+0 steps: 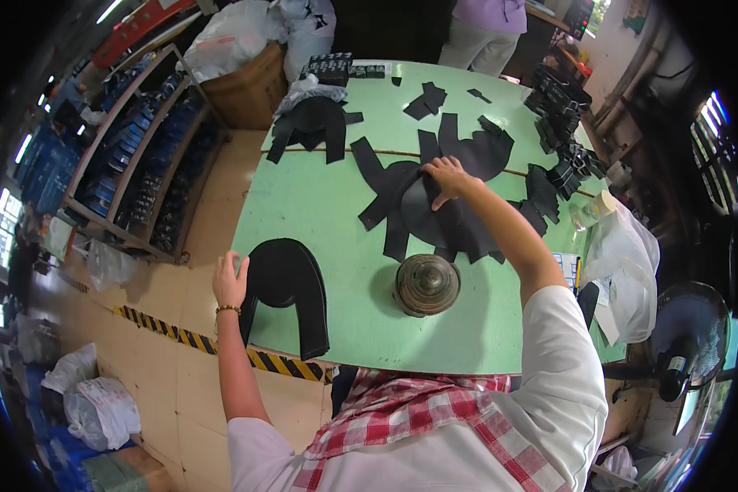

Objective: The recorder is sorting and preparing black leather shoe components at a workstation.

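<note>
My left hand rests with fingers spread on the left edge of a black horseshoe-shaped cut piece lying at the near left corner of the green table. My right hand reaches across the table and presses its fingers on a pile of black cut pieces in the middle. A round ribbed metal weight stands on the table between the two hands, close to me.
More black cut pieces lie at the far left and along the right edge. A person stands beyond the table. Shelves stand on the left, plastic bags and a fan on the right.
</note>
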The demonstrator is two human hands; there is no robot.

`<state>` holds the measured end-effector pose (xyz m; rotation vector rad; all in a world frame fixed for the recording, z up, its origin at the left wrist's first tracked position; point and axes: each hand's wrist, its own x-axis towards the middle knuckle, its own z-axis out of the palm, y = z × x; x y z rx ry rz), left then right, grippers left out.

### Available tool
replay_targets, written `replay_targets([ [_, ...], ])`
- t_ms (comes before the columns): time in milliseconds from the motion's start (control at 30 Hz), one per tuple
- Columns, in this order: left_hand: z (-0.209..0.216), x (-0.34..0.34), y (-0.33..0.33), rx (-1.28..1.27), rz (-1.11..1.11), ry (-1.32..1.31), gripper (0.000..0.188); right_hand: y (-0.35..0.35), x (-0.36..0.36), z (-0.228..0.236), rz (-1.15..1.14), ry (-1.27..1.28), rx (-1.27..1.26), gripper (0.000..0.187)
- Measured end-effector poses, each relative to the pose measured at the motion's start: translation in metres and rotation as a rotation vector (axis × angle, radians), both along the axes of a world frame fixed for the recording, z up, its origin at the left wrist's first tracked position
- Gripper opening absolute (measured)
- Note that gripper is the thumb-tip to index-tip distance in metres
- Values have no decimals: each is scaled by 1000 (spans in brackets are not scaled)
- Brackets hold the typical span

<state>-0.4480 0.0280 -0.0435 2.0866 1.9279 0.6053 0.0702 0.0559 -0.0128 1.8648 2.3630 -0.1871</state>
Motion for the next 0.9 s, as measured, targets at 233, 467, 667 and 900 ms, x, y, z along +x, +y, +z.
replay_targets([
  [233,32,91,5,66,-347,-765,35,-21,-20,86,100,272,306,18],
  [467,86,191,0,-347,-489,-1370,73,-82,-36,151,-47,1162,280,24],
  [667,137,200,-49,-741,-694,-1413,55,-129,-39,129,-320,1450,247,20],
  [900,109,207,-85,93,-311,-755,27,-165,-90,67,-359,1350,574,22],
])
